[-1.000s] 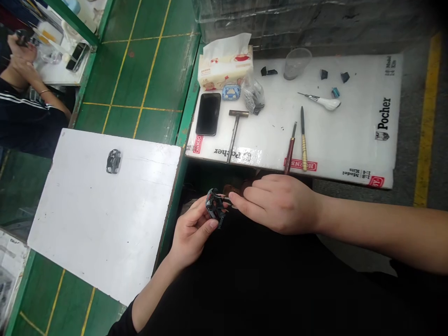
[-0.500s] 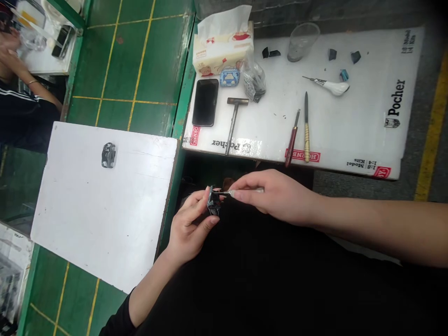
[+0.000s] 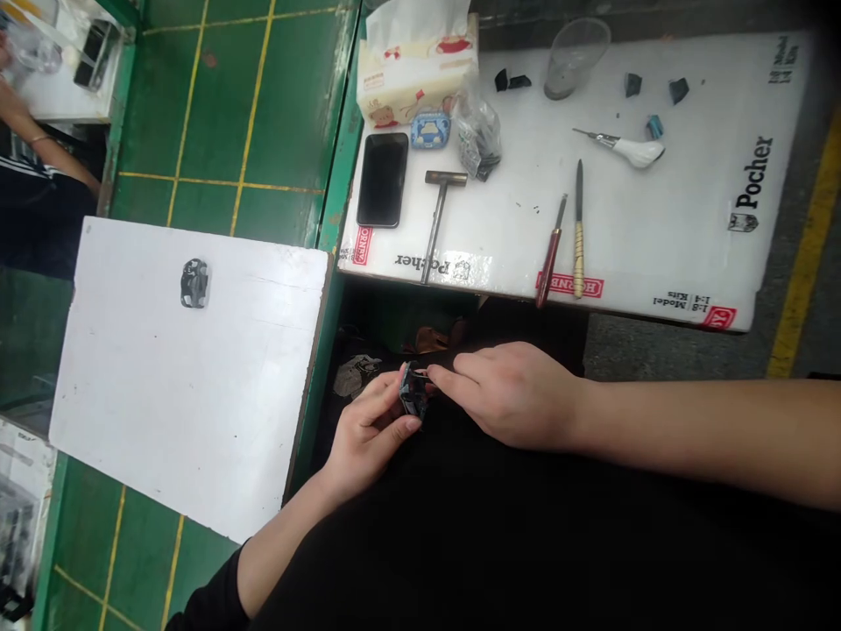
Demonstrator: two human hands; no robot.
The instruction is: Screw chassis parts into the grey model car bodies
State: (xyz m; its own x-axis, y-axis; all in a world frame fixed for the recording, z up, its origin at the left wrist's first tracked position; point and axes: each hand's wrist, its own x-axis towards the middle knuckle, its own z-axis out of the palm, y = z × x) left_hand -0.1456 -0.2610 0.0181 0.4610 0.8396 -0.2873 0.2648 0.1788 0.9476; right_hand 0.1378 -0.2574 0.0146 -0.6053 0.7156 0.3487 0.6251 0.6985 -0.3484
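Note:
My left hand [image 3: 368, 429] grips a small dark model car part [image 3: 413, 392] between thumb and fingers, low over my black-clothed lap. My right hand [image 3: 512, 394] is right next to that part. Its fingers pinch a small tool [image 3: 420, 373], and only the thin metal tip shows, touching the part. The fingers hide the tool's handle. A similar dark piece [image 3: 194, 283] lies on the white board [image 3: 190, 386] to the left of my hands.
A white foam board [image 3: 683, 245] ahead holds a phone [image 3: 382, 180], small hammer [image 3: 437, 223], awl [image 3: 637, 152], red-handled tool [image 3: 548, 254], file [image 3: 578, 228], plastic cup [image 3: 575, 57], tissue pack [image 3: 413, 61] and several dark pieces. A co-worker's arm [image 3: 53, 158] shows at upper left.
The whole scene has shifted up and left as my head moved. The pale tool handle seen earlier is now hidden by my right fingers, and the part sits slightly lower.

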